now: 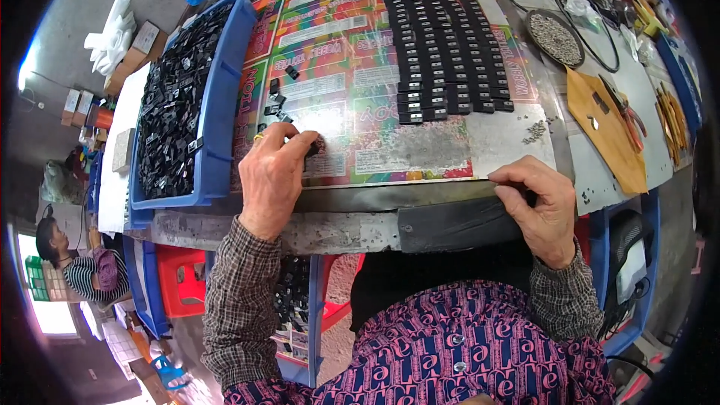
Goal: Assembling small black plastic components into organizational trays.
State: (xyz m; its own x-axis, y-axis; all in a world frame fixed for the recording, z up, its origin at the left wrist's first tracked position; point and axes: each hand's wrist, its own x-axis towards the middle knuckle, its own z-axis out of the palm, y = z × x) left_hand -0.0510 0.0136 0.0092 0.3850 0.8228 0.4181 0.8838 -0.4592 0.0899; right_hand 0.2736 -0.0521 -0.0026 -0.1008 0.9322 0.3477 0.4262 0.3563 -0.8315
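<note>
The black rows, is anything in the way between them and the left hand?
Nothing that I can see. Between the left hand and the black rows, up and to its right, there's just the printed sheet they lie on.

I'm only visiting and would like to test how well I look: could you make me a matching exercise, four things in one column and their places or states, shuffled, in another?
Column one
1. Left hand
2. Big blue tray
3. Red-handled tool
4. Small grey bits

Column two
A. Lying on brown paper
B. Heaped in a round dish
C. Close to a few loose black pieces
D. Filled with a jumbled black pile

Right pairs: 1-C, 2-D, 3-A, 4-B
</note>
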